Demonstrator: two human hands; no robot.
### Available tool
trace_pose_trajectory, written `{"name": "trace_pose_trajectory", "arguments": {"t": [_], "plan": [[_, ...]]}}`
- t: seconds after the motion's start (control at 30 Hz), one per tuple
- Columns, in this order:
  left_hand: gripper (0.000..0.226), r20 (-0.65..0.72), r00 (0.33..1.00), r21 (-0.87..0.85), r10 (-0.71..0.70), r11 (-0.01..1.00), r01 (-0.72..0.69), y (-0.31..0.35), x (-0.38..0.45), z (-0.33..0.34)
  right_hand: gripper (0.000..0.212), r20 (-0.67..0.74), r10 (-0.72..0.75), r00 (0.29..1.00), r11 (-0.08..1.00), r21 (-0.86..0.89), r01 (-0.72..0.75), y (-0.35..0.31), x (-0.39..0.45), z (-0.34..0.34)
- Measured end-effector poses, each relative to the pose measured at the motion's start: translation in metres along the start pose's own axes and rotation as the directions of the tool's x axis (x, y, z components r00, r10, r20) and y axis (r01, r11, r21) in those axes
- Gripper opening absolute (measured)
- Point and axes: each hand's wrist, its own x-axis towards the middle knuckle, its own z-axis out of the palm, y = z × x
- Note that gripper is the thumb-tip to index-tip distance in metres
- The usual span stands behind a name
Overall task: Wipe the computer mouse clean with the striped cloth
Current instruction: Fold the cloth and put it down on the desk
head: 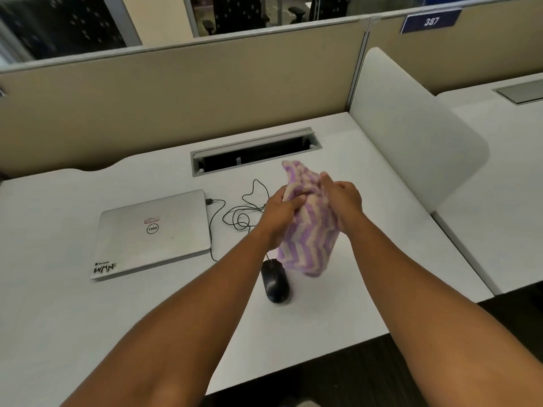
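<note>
A purple and white striped cloth (308,230) hangs bunched in the air above the desk, held from both sides. My left hand (279,212) grips its left edge and my right hand (343,201) grips its right side near the top. A black wired computer mouse (275,282) lies on the white desk just below the cloth's lower end, untouched by either hand. The mouse's black cable (244,212) runs in loops back toward the laptop.
A closed silver laptop (152,233) lies to the left with the cable plugged into its side. A cable slot (255,152) is cut into the desk (88,318) behind the cloth. A white divider panel (411,136) stands at the right. Beige partitions close the back.
</note>
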Motion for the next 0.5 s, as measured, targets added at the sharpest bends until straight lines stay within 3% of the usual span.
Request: {"name": "trace_pose_trajectory", "arguments": {"t": [0.13, 0.23, 0.3, 0.4, 0.5], "plan": [[0.017, 0.018, 0.998, -0.121, -0.066, 0.990, 0.068, 0.010, 0.001, 0.001, 0.078, 0.221, 0.130, 0.966, 0.973, 0.160, -0.168, 0.020, -0.006, -0.008], [0.015, 0.031, 0.996, -0.184, -0.084, 0.979, 0.089, 0.013, 0.002, 0.002, 0.078, 0.454, 0.052, 0.889, 0.900, 0.365, -0.239, 0.034, -0.003, -0.010], [0.014, 0.017, 0.996, -0.212, -0.093, 0.973, 0.095, 0.013, 0.003, 0.002, 0.073, 0.535, 0.011, 0.845, 0.843, 0.450, -0.296, 0.039, -0.001, -0.011], [0.011, -0.019, 0.995, -0.210, -0.096, 0.974, 0.090, 0.012, 0.006, 0.000, 0.065, 0.562, 0.009, 0.827, 0.838, 0.447, -0.313, 0.042, 0.000, -0.014], [0.020, -0.054, 0.991, -0.182, -0.121, 0.977, 0.110, 0.007, 0.008, -0.004, 0.065, 0.469, 0.062, 0.881, 0.865, 0.416, -0.282, 0.045, 0.004, -0.019]]}}
